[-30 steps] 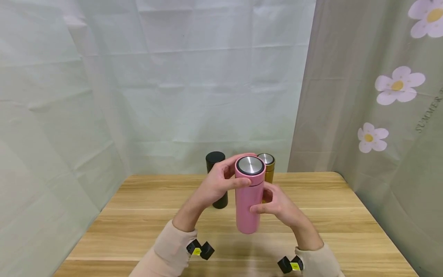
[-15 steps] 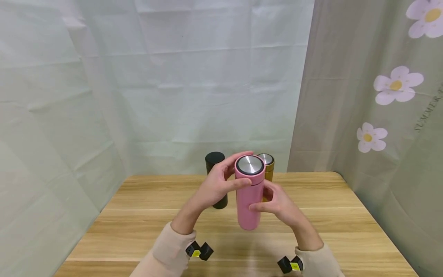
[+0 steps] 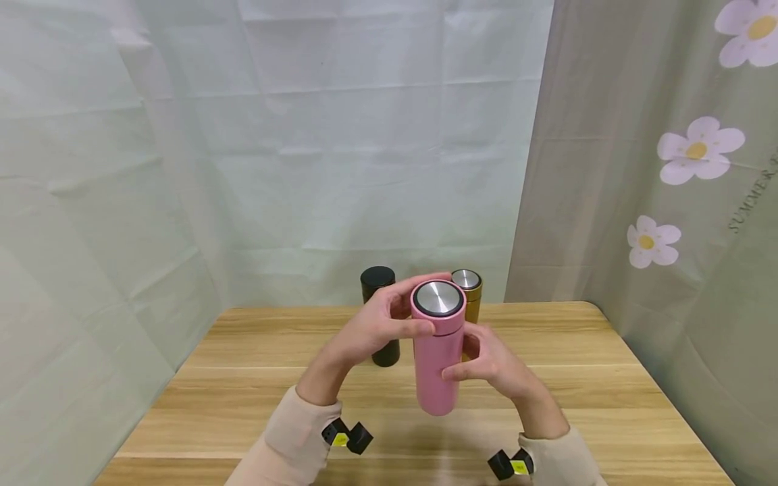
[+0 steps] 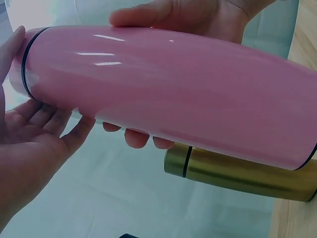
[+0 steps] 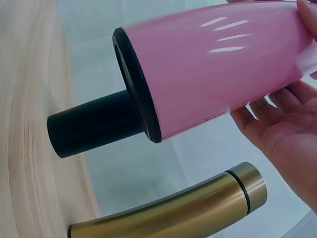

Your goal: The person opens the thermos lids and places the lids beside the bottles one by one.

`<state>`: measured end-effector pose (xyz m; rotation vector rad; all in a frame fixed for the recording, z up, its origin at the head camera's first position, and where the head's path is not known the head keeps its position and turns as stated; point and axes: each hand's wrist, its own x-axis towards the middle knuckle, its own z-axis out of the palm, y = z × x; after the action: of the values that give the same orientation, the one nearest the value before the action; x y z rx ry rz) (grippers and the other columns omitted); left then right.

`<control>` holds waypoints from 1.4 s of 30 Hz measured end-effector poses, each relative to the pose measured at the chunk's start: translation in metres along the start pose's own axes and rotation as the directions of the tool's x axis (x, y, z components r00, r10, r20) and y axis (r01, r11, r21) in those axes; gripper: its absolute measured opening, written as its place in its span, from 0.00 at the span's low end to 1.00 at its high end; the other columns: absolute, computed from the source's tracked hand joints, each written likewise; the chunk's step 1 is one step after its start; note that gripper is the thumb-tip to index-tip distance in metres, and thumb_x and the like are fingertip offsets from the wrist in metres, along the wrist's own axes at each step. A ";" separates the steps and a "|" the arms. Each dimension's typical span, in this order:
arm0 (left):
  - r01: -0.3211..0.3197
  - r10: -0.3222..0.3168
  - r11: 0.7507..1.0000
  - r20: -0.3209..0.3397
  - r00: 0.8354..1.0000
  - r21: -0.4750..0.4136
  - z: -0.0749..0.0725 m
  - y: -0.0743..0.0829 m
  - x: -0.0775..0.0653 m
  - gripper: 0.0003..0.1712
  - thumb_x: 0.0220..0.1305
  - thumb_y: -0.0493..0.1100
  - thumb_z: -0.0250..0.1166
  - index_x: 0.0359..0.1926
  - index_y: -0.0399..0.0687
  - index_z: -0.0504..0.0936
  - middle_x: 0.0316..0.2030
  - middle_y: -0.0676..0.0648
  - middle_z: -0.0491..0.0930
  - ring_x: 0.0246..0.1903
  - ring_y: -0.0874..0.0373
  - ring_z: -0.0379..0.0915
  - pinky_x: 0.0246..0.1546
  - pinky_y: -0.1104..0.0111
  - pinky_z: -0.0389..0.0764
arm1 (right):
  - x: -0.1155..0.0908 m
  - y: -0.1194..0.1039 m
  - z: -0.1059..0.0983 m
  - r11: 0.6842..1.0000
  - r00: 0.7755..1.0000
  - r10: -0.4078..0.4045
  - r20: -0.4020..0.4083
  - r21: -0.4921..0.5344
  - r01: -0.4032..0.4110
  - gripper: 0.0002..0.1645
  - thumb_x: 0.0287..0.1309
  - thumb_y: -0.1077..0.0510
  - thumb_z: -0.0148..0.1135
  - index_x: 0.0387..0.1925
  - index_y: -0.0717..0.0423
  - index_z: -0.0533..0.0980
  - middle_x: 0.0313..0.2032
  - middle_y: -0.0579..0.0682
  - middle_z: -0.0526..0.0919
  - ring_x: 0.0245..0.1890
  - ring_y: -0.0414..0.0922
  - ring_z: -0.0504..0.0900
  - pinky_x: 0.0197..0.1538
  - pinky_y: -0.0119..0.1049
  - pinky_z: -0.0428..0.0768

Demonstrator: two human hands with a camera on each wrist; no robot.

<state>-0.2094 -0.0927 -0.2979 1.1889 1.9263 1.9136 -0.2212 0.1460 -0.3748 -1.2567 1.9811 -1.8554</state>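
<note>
Both hands hold a pink thermos (image 3: 435,378) with a brushed-metal disc on its lid. In the head view it is upright, its top tipped slightly toward me. The left hand (image 3: 379,324) grips the lid (image 3: 448,326) end, thumb in front and fingers reaching behind. Lower down, the right hand (image 3: 500,364) grips the body from the right, its thumb across the front. A dark seam separates lid and body. From the right wrist view, the thermos's black base (image 5: 141,94) is raised off the wooden table (image 5: 29,148).
A black thermos (image 3: 378,278) stands behind the left hand, partly covered by it. Behind the pink one is a gold thermos (image 3: 473,304), also standing. Pale curtains (image 3: 365,135) enclose the table's back and sides. Small black cameras (image 3: 349,435) sit at both wrists.
The pink thermos rose slightly half a second ago and is now a little lower, both hands moving with it. The grips look the same, and the other thermoses have not moved.
</note>
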 end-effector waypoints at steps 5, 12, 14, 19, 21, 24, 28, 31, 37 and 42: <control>-0.008 0.014 0.997 -0.082 0.997 0.077 0.003 -0.001 0.001 0.41 0.63 0.59 0.75 0.73 0.52 0.74 0.61 0.45 0.81 0.61 0.48 0.77 0.62 0.53 0.77 | 0.000 -0.001 0.003 0.999 0.999 0.033 -0.040 -0.004 -0.033 0.31 0.56 0.62 0.74 0.62 0.60 0.77 0.54 0.56 0.85 0.52 0.53 0.84 0.57 0.44 0.82; -0.015 0.047 0.986 -0.193 0.980 0.165 0.009 0.000 0.001 0.42 0.62 0.61 0.75 0.73 0.52 0.74 0.62 0.48 0.80 0.63 0.51 0.75 0.63 0.52 0.76 | 0.001 -0.001 0.006 0.997 0.993 0.062 -0.103 -0.049 -0.067 0.32 0.59 0.59 0.73 0.64 0.61 0.76 0.54 0.58 0.84 0.52 0.53 0.85 0.55 0.43 0.83; -0.016 0.049 0.986 -0.191 0.980 0.169 0.009 0.000 0.001 0.43 0.63 0.60 0.75 0.73 0.50 0.73 0.63 0.48 0.80 0.63 0.51 0.76 0.62 0.53 0.76 | 0.001 -0.001 0.005 0.996 0.992 0.063 -0.109 -0.057 -0.069 0.32 0.59 0.59 0.73 0.64 0.61 0.75 0.54 0.58 0.84 0.53 0.53 0.85 0.55 0.44 0.83; 0.010 0.004 0.994 -0.130 0.991 0.111 0.004 -0.001 0.000 0.47 0.63 0.61 0.75 0.76 0.48 0.69 0.63 0.45 0.79 0.60 0.48 0.77 0.59 0.55 0.79 | 0.001 -0.001 0.004 0.996 0.992 0.070 -0.104 -0.043 -0.075 0.33 0.59 0.59 0.74 0.64 0.61 0.75 0.54 0.57 0.84 0.53 0.53 0.84 0.56 0.43 0.83; 0.028 -0.020 0.997 -0.101 0.995 0.073 0.001 -0.002 0.000 0.47 0.63 0.61 0.75 0.77 0.51 0.68 0.64 0.45 0.78 0.60 0.47 0.78 0.59 0.56 0.80 | 0.000 0.000 0.003 0.997 0.994 0.062 -0.091 -0.029 -0.065 0.32 0.59 0.59 0.73 0.64 0.62 0.75 0.54 0.57 0.84 0.52 0.53 0.84 0.56 0.43 0.83; 0.042 -0.041 0.999 -0.054 0.998 0.021 -0.002 -0.003 0.000 0.45 0.63 0.60 0.75 0.76 0.53 0.69 0.63 0.43 0.79 0.60 0.46 0.78 0.59 0.55 0.80 | 0.000 0.000 0.003 0.999 0.997 0.045 -0.064 -0.012 -0.046 0.30 0.58 0.60 0.73 0.62 0.61 0.77 0.52 0.57 0.85 0.51 0.53 0.85 0.56 0.43 0.83; 0.053 -0.053 0.999 -0.020 0.998 0.002 -0.003 -0.004 -0.001 0.44 0.63 0.59 0.75 0.75 0.53 0.71 0.60 0.42 0.81 0.57 0.47 0.79 0.58 0.54 0.81 | 0.000 0.000 0.002 0.999 0.999 0.036 -0.030 -0.001 -0.036 0.30 0.57 0.60 0.74 0.61 0.60 0.78 0.52 0.56 0.85 0.50 0.52 0.85 0.54 0.43 0.84; 0.054 -0.053 0.998 -0.025 0.998 0.011 -0.003 -0.005 -0.001 0.43 0.63 0.60 0.75 0.74 0.54 0.72 0.59 0.42 0.82 0.56 0.48 0.80 0.56 0.55 0.82 | 0.001 0.001 0.002 1.000 0.999 0.030 -0.023 -0.002 -0.030 0.30 0.57 0.60 0.74 0.61 0.60 0.77 0.52 0.56 0.85 0.50 0.53 0.85 0.54 0.44 0.84; 0.011 -0.007 0.999 -0.083 0.996 0.040 0.002 -0.006 0.000 0.43 0.63 0.61 0.74 0.73 0.50 0.72 0.59 0.42 0.81 0.56 0.48 0.79 0.56 0.56 0.81 | 0.001 0.000 0.005 0.998 0.996 0.057 -0.066 -0.009 -0.058 0.32 0.58 0.59 0.74 0.63 0.63 0.76 0.54 0.58 0.84 0.53 0.53 0.84 0.57 0.43 0.82; -0.010 0.043 0.985 -0.185 0.982 0.173 0.007 -0.006 0.003 0.42 0.62 0.63 0.75 0.72 0.53 0.75 0.62 0.48 0.80 0.61 0.52 0.76 0.62 0.52 0.77 | 0.001 0.000 0.007 0.994 0.985 0.105 -0.133 -0.025 -0.110 0.34 0.59 0.57 0.74 0.65 0.61 0.74 0.54 0.58 0.84 0.53 0.55 0.84 0.55 0.44 0.84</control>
<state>-0.2094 -0.0851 -0.3035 1.1168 2.2233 1.9704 -0.2177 0.1407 -0.3763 -1.0366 2.1075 -1.9074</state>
